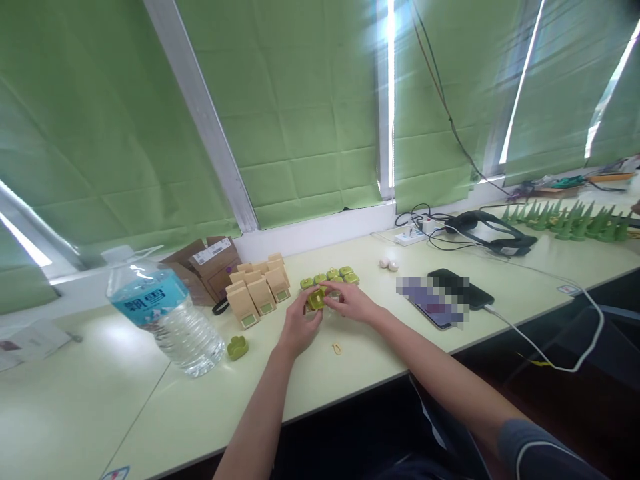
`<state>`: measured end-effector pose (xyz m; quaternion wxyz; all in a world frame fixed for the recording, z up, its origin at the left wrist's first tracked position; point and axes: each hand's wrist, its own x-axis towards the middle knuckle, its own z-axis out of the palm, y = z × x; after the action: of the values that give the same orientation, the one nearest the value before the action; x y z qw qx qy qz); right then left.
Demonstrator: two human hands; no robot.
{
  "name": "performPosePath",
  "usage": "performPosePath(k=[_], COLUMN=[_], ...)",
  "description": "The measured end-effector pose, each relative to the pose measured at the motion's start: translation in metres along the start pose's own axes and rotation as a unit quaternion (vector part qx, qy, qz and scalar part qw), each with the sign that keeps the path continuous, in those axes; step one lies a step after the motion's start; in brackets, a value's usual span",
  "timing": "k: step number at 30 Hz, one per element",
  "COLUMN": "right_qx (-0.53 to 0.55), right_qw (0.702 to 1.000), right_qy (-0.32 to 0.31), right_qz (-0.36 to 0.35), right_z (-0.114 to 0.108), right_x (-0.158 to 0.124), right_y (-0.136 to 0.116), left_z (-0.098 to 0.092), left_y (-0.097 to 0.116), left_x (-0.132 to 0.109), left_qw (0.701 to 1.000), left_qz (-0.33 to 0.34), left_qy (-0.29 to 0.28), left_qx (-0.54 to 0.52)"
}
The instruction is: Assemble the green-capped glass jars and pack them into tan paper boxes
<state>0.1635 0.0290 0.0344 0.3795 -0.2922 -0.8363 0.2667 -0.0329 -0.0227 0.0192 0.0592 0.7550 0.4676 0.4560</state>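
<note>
Both hands meet mid-table, left hand (299,327) and right hand (350,301) pinching one small green case (316,299) between fingertips, just before a cluster of green cases (331,276), tan boxes (257,290) to the left.

Case (316,300) mostly covered by fingers of left hand (299,328) and right hand (353,303); lid state unclear, right grip unclear too. Phone (433,300) screen pixelated, unreadable. Yellow loop (337,348) on desk: too small to identify. Same for white bits (389,264). Box (216,263) label print illegible. Papers (27,343) cut by left edge, sticker (116,473) by bottom edge. Far-right clutter (570,185) blurred. Both forearms cropped at bottom.
</note>
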Motion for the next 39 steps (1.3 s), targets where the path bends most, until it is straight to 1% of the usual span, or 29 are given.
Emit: performPosePath(k=[3,5,7,10,14,20,25,31,39], right_qx=[-0.014,-0.020,-0.023,-0.026,-0.020,-0.015,-0.021,-0.029,-0.032], right_qw=[0.999,0.999,1.000,1.000,1.000,1.000,0.999,0.999,0.999], right_qy=[-0.034,-0.032,-0.015,0.001,-0.009,-0.023,-0.024,-0.026,-0.015], right_qz=[0.001,0.002,0.009,0.008,-0.002,-0.004,-0.007,-0.004,0.001], right_z=[0.001,0.001,0.001,0.001,0.003,0.003,0.003,0.003,0.004], right_x=[-0.001,-0.001,-0.001,0.000,0.000,-0.001,-0.001,-0.001,-0.001], right_y=[-0.004,-0.006,-0.005,-0.004,-0.003,-0.002,0.000,0.002,0.003], left_z=[0.000,-0.001,-0.004,-0.006,-0.005,-0.002,-0.002,0.000,0.001], left_y=[0.005,0.006,0.006,0.002,-0.003,0.003,0.007,0.007,0.004], left_x=[0.000,0.001,0.001,0.001,0.001,-0.001,-0.001,-0.001,-0.002], left_qw=[0.999,0.998,0.998,0.998,0.997,0.998,0.997,0.996,0.994], left_qz=[0.017,0.016,0.014,0.007,-0.011,-0.038,-0.052,-0.065,-0.073], left_qy=[-0.041,-0.053,-0.059,-0.056,-0.048,-0.039,-0.039,-0.037,-0.050], left_qx=[-0.011,-0.015,-0.024,-0.042,-0.054,-0.039,-0.046,-0.050,-0.066])
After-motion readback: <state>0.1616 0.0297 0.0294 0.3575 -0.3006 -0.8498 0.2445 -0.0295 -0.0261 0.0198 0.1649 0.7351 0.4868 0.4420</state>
